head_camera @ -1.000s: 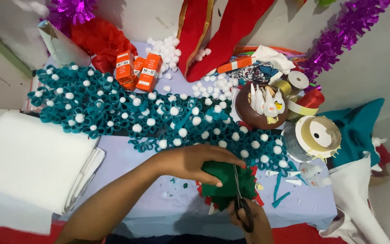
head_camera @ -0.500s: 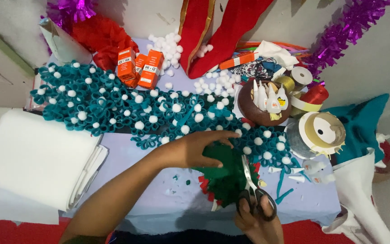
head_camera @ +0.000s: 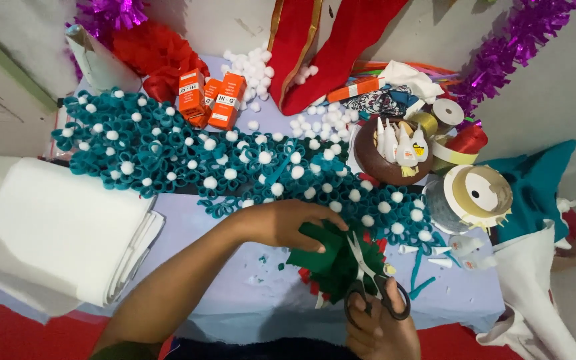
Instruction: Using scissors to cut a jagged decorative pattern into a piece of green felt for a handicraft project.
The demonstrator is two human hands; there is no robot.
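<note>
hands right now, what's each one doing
Left hand: closed on the dark green felt piece.
Right hand: closed on the scissors, blades at the felt.

A folded felt stack [head_camera: 55, 233] overhangs the tabletop's [head_camera: 248, 293] left edge, a flower garland [head_camera: 235, 167] runs across its middle, small boxes [head_camera: 211, 97] and pom-poms [head_camera: 255, 70] sit behind it toward the far edge, and a bowl of glue tubes [head_camera: 388, 150] with ribbon spools [head_camera: 478, 193] occupies the right edge.

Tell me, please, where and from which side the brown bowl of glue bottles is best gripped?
Grip the brown bowl by its bare left rim, coming from above. The glue bottles lean toward the right side, and ribbon spools crowd that edge, so only the left rim looks free for fingers.
</note>
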